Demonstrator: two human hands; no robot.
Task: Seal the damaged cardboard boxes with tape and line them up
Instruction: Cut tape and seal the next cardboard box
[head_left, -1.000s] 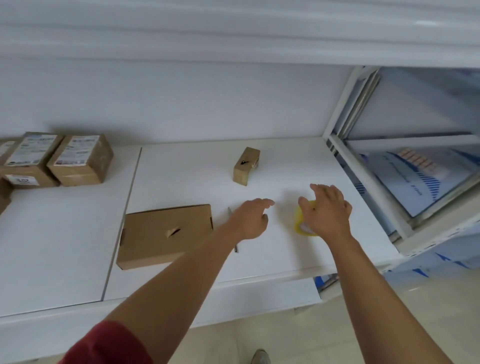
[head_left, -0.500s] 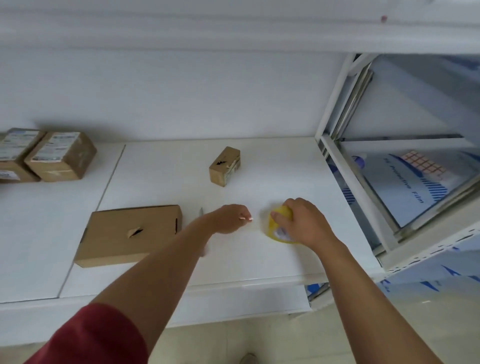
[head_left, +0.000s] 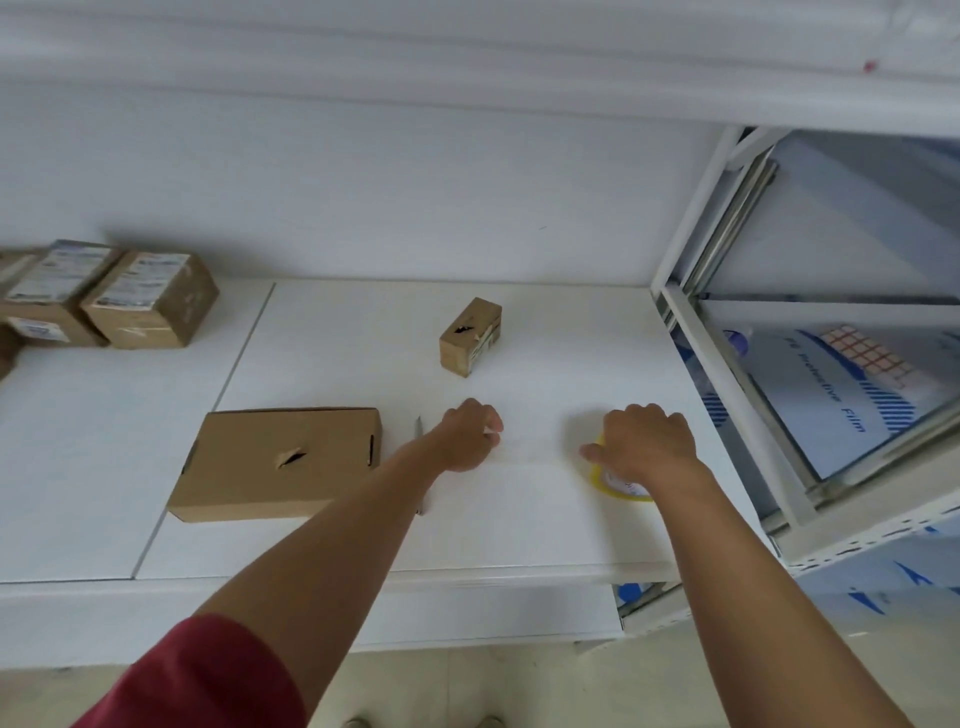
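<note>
On the white worktop (head_left: 519, 519) lie two torn cardboard boxes: one large flat box (head_left: 275, 462) at left and one small box (head_left: 470, 335) farther back. Two labelled boxes (head_left: 109, 299) sit side by side at far left. The right hand (head_left: 647, 441) curls its grip round one yellow tape roll (head_left: 613, 480). The left hand (head_left: 467, 436), near it, pinches the tape's end, beside a thin blade-like tool (head_left: 418, 428).

A white metal rack (head_left: 680, 332) holds blue-printed film sheets (head_left: 831, 395) beside the white table (head_left: 519, 530).
</note>
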